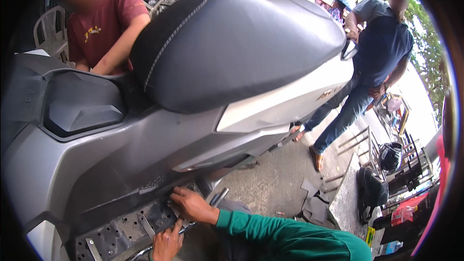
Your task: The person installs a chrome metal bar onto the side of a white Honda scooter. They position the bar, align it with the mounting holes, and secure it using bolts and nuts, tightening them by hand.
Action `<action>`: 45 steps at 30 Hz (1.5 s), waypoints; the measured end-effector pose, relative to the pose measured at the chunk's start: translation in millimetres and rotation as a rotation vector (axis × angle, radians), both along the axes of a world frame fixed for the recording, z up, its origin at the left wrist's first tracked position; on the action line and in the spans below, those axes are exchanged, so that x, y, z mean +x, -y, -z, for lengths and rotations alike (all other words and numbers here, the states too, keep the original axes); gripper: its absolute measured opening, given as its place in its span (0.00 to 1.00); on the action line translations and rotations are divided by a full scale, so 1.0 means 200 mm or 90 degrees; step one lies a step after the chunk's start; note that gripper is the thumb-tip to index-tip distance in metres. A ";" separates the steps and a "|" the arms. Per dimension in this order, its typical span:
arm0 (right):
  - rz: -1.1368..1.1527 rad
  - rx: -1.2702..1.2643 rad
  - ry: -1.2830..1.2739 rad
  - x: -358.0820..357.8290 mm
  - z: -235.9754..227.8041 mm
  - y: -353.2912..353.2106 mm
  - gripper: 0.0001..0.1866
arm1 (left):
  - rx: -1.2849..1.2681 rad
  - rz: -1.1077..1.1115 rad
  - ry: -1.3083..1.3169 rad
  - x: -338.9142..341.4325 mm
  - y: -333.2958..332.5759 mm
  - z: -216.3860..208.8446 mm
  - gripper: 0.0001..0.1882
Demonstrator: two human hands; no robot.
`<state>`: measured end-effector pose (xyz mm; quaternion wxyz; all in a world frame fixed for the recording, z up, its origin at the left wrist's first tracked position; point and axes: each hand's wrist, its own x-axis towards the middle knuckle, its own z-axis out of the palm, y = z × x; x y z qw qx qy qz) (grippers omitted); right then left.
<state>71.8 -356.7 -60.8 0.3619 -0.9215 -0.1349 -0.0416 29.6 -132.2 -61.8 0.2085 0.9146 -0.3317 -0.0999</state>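
Note:
My right hand (pixel 194 206), in a green sleeve (pixel 290 234), reaches in from the lower right to the scooter's (pixel 130 150) lower side. Its fingers are curled down onto the dark footboard (pixel 116 234), and what they grip, if anything, is hidden. Just below it my left hand (pixel 166 244) has its fingers bent, with one finger stretched toward the right hand. A shiny metal bar (pixel 140 253) runs beside the left hand; its hold there is not clear. Behind the right wrist a short metal tube (pixel 220 196) sticks up. Flat metal strips (pixel 146 224) lie across the dirty, holed footboard.
The black seat (pixel 241 53) fills the upper middle. A person in a maroon shirt (pixel 104 24) leans in on the far side; another person in jeans (pixel 345 111) stands at the scooter's rear. Grey scraps (pixel 314 203), a black helmet (pixel 390 157) and metal frames are at right.

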 end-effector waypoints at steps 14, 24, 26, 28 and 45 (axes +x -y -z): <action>0.058 0.010 0.131 -0.01 -0.02 -0.02 0.11 | -0.041 0.024 0.091 -0.05 -0.04 0.11 0.37; -0.012 -0.105 0.193 0.09 0.16 0.10 0.27 | -0.168 0.046 0.172 -0.05 -0.01 0.30 0.35; -0.042 -0.086 0.163 0.08 0.15 0.12 0.29 | -0.169 0.059 0.199 -0.04 -0.02 0.32 0.31; -0.059 -0.106 0.085 0.06 0.13 0.12 0.33 | -0.140 0.044 0.097 -0.03 -0.02 0.33 0.36; -0.102 0.066 0.198 0.07 0.06 0.09 0.12 | 0.006 0.059 -0.043 0.00 -0.03 0.09 0.45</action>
